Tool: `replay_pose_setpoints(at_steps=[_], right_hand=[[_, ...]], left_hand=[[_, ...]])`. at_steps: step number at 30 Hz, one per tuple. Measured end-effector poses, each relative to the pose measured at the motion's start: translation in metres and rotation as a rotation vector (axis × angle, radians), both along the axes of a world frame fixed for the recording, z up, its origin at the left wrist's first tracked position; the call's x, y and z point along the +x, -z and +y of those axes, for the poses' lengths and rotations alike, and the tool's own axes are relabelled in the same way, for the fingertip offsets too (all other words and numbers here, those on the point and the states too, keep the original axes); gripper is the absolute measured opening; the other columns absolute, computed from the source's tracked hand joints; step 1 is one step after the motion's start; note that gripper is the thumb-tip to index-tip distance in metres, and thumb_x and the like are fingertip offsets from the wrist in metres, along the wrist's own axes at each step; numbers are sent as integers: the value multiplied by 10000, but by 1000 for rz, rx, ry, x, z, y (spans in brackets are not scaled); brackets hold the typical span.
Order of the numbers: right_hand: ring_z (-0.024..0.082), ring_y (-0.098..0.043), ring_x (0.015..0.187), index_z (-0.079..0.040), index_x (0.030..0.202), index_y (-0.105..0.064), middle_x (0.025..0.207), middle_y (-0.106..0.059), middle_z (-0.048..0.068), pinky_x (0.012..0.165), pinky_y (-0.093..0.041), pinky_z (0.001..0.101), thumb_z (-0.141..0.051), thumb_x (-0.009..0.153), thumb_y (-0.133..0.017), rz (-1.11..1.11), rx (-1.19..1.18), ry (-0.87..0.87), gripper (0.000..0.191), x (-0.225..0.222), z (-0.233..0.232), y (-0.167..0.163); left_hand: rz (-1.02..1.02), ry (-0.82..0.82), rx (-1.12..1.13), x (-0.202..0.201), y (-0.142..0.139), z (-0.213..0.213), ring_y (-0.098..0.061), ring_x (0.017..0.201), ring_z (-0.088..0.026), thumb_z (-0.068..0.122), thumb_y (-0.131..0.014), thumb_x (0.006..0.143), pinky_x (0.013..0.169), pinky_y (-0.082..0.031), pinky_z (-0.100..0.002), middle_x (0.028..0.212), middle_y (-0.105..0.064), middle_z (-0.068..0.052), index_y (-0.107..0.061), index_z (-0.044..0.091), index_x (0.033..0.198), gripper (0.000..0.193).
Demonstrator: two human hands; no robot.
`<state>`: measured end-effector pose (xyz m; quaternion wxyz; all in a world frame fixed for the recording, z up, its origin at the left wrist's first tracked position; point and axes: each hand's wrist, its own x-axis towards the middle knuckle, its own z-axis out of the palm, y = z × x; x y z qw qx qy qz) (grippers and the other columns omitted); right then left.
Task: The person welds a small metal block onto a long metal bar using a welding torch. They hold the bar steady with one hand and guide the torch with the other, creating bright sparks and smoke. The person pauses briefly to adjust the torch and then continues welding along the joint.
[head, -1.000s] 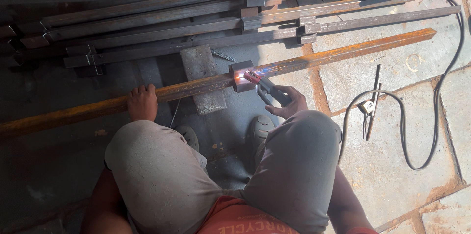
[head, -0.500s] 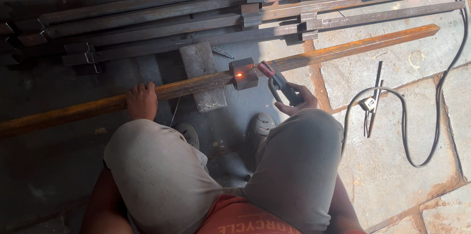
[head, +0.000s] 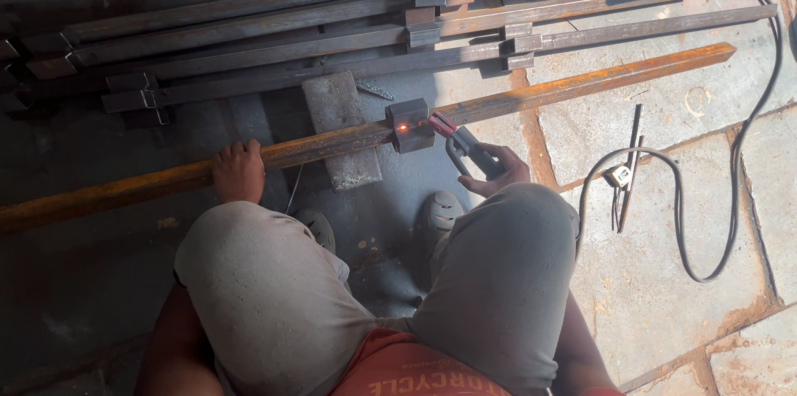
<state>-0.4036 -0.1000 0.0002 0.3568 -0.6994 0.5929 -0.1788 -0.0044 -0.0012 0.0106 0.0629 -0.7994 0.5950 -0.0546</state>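
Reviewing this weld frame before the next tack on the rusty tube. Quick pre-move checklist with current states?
1. Left hand steadying the rusty square tube: ok, gripping it.
2. Right hand on the electrode holder: ok, tip beside the joint.
3. Metal sleeve cooled: not ok, a spot glows orange.
4. Tube supported: ok, rests across the stone block.
5. Welding cable clear of the joint: ok, looped on the paving at the right.
6. Gloves: not ok, both hands bare.

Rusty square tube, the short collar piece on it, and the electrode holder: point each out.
rusty square tube [head: 573, 89], head view, on its bare top face right of the collar.
collar piece [head: 410, 124], head view, on its front face.
electrode holder [head: 466, 149], head view, on its grey body.
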Motion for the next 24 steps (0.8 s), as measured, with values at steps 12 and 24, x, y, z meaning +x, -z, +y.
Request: replay_pose_setpoints(at_steps=[12,24], right_hand=[[205,-742,1057,-108,1251,-705,1153,-749,115,881,-606,347,-325,610,-986,4,-7,5,733,9,-3,-8],[162,-749,921,-136,1271,-697,1090,-767,84,783,-600,323,-321,617,-978,73,132,63,735,18,-8,-23]], left_hand=[[-29,46,11,-1,-10,-1,-693,961,-268,154,-665,940,864,-542,-399,966,-698,-76,-626,151,964,45],[127,-13,86,-2,-8,1,-683,1009,-299,197,-654,832,799,-565,-442,1022,-695,-95,-649,127,1071,249]])
